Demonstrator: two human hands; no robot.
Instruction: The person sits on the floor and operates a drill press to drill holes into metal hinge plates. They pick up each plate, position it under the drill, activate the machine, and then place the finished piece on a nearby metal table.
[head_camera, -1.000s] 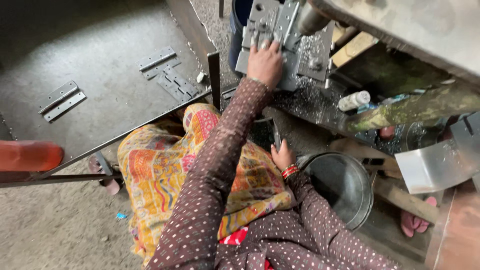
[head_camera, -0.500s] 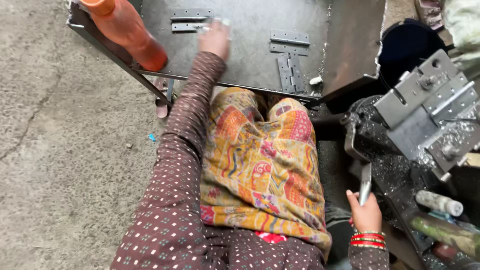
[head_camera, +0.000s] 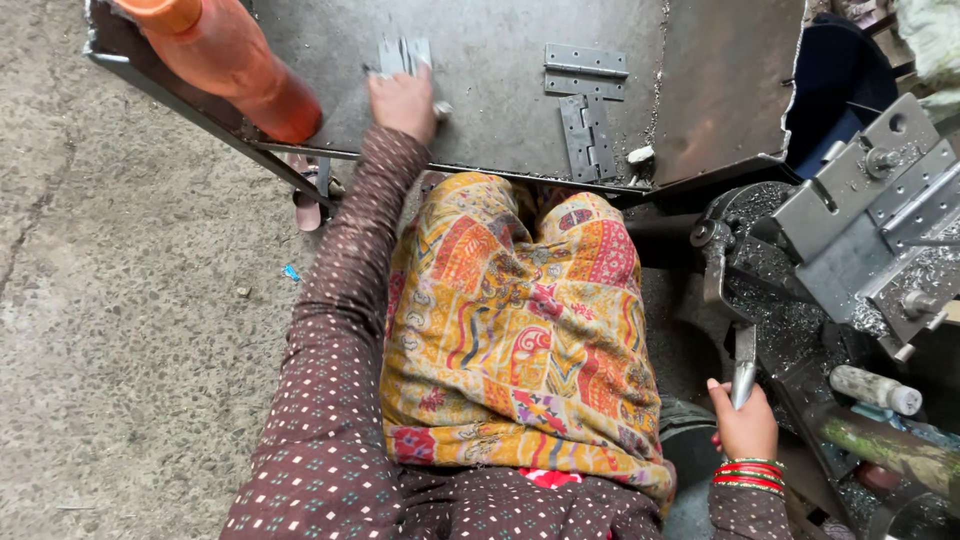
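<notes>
Hinge (head_camera: 404, 55) at twelve o'clock pinched by left hand (head_camera: 403, 103); right hand (head_camera: 745, 428) clasps lever (head_camera: 744, 368); two hinges (head_camera: 586, 105) await.

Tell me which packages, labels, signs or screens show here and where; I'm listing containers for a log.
No labels, signs or screens show.
Orange bottle: top left on the metal tray, round, plain orange, tilted.
Small bottle: lower right beside the machine, lying down, pale body, white cap.

Head camera looks steeply down, close over the lap (head_camera: 520, 330) and metal tray (head_camera: 500, 90).
</notes>
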